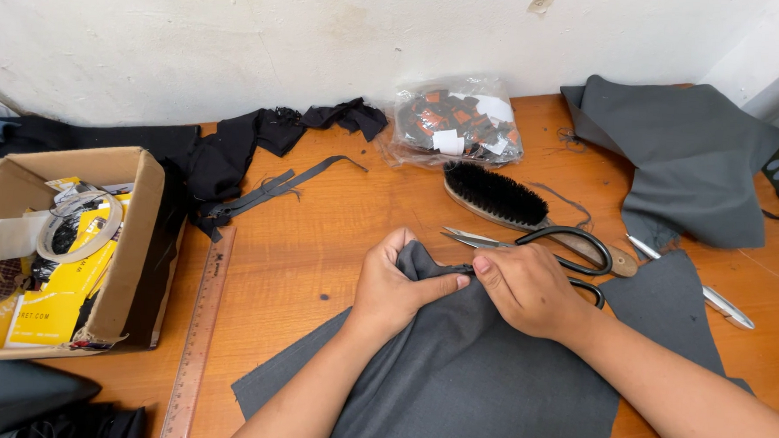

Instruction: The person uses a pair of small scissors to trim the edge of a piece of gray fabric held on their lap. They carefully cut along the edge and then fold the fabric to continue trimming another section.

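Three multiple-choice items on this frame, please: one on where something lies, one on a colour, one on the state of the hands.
1. Where does the wooden ruler lie?
A. right of the cardboard box
B. inside the box
C. on the grey cloth

2. What colour are the brush bristles?
A. white
B. black
C. red

3. What are the two hands doing?
A. resting flat on the table
B. both pinching a fold of the grey cloth
C. holding the scissors

Answers: 1 A, the ruler lies along the box's right side. 2 B, the bristles are black. 3 B, the left hand and right hand meet on one bunched fold; the scissors lie untouched behind.
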